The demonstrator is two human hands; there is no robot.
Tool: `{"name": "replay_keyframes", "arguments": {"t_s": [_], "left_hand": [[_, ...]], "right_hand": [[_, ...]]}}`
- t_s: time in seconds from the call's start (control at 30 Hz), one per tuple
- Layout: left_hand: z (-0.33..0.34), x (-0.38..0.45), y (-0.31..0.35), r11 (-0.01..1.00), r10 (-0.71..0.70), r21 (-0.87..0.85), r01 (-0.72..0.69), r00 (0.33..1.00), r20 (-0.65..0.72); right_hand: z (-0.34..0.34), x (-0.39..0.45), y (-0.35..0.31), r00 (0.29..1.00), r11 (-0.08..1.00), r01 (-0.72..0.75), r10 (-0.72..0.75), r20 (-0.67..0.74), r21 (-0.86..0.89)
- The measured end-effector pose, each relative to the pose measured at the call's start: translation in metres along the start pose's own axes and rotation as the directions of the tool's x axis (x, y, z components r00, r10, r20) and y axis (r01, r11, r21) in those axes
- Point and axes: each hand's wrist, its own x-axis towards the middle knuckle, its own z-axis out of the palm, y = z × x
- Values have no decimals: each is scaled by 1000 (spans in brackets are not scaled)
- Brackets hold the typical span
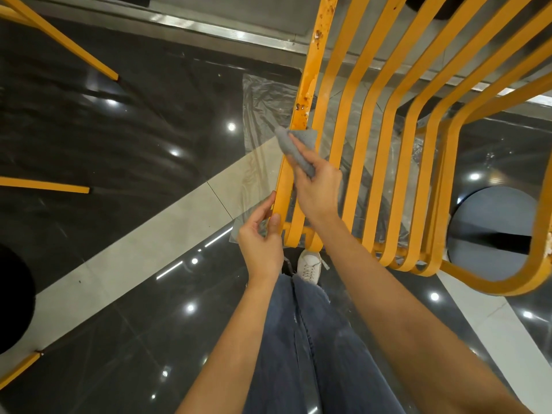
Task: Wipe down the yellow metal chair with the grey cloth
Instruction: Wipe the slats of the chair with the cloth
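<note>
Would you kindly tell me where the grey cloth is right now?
In the head view, the grey cloth sits centre frame, held by the right hand against the yellow chair's leftmost, rust-spotted slat.

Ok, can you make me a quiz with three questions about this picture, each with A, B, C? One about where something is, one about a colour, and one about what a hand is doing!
1. Where is the grey cloth?
A. On the floor
B. Against the chair's outer bar
C. On the shoe

2. What colour is the shoe?
A. White
B. Red
C. Black

3. What is the left hand doing?
A. Hanging free
B. Holding the cloth
C. Gripping the chair's bar

Answers:
1. B, the right hand presses it on the rust-spotted bar of the yellow chair.
2. A, it shows white below the chair's edge.
3. C, its thumb and fingers pinch the bar's lower end.
</note>
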Motion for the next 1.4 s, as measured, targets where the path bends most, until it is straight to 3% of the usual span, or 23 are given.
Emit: {"name": "replay_keyframes", "arguments": {"t_s": [0.17, 0.27, 0.4, 0.5, 0.57, 0.63, 0.7, 0.77, 0.87, 1.0, 1.1, 1.17, 1.3, 1.4], "left_hand": [[2, -7, 3, 999, -12, -44, 11, 999, -34], [6, -9, 5, 999, 0, -43, -2, 998, -61], [8, -12, 2, 999, -3, -33, 1, 998, -64], [8, -13, 3, 1000, 14, -4, -15, 997, -71], [7, -13, 2, 999, 36, 26, -34, 997, -65], [5, -13, 0, 987, 106, 123, -98, 993, -52], [5, -14, -5, 960, 176, 228, -164, 984, -30], [6, -16, -10, 933, 210, 304, -190, 977, -34], [12, -19, -16, 928, 197, 335, -162, 978, -71], [17, -20, -15, 944, 187, 296, -148, 977, -106], [16, -18, -13, 951, 180, 274, -141, 976, -121], [16, -18, -13, 954, 177, 265, -138, 976, -128], [12, -22, -24, 987, 101, 139, -85, 988, -114], [9, -25, -40, 995, 29, 103, -18, 994, -102]], "right_hand": [[-6, -30, -6, 988, 980, -153, 156, -11, 125], [-3, -52, -15, 987, 979, -160, 158, 24, 127], [4, -27, -36, 981, 975, -189, 193, -22, 116], [11, -14, -34, 952, 925, -294, 305, -10, 241], [12, -23, -24, 950, 917, -288, 310, -41, 275], [7, -41, -15, 967, 957, -214, 236, -98, 195], [-4, -52, -3, 991, 998, -38, 44, -123, 55], [-16, -45, 7, 985, 977, 164, -170, -32, -136], [-24, -10, 10, 939, 856, 345, -317, 135, -385], [-27, 9, 1, 880, 762, 472, -379, 285, -444], [-42, -24, 12, 792, 673, 604, -444, 420, -427], [-50, -27, 16, 790, 651, 609, -452, 414, -452], [-35, 23, -8, 895, 722, 440, -399, 197, -534], [-25, 13, -13, 862, 693, 502, -448, 237, -517]]}}
